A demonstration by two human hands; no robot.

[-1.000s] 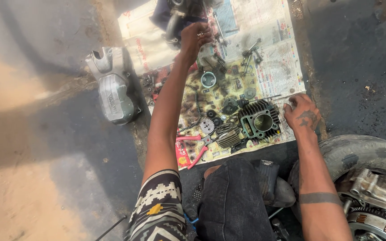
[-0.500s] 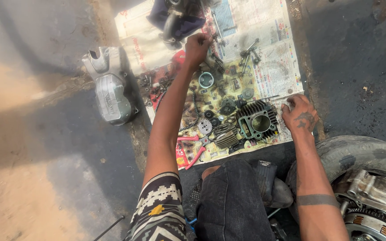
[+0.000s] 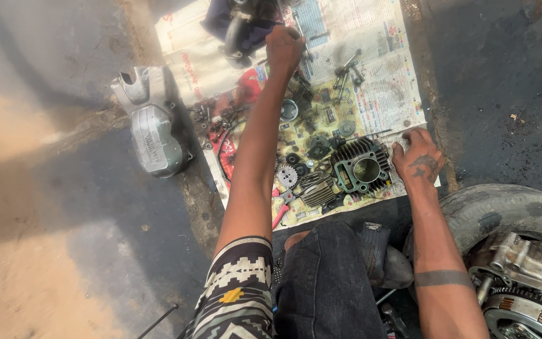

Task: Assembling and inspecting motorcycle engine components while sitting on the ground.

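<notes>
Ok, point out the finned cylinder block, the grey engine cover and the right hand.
Finned cylinder block [image 3: 364, 168]: head view, on the bore's rim.
Grey engine cover [image 3: 152, 135]: head view, on its ribbed top face.
Right hand [image 3: 420, 160]: head view, on its back.

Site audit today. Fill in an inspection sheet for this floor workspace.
Surface: stained newspaper spread on dark ground.
Job's things: finned engine cylinder lies beside the right hand, which rests flat on the paper edge.
Clutter: gears, bolts and small parts scattered on the paper; red-handled pliers; grey engine cover off the paper.
Hands: left hand reaches to the far end by a dark bundle; whether it grips anything is unclear.
Cables: nothing seen.
Surroundings: tyre and clutch assembly at right.
</notes>
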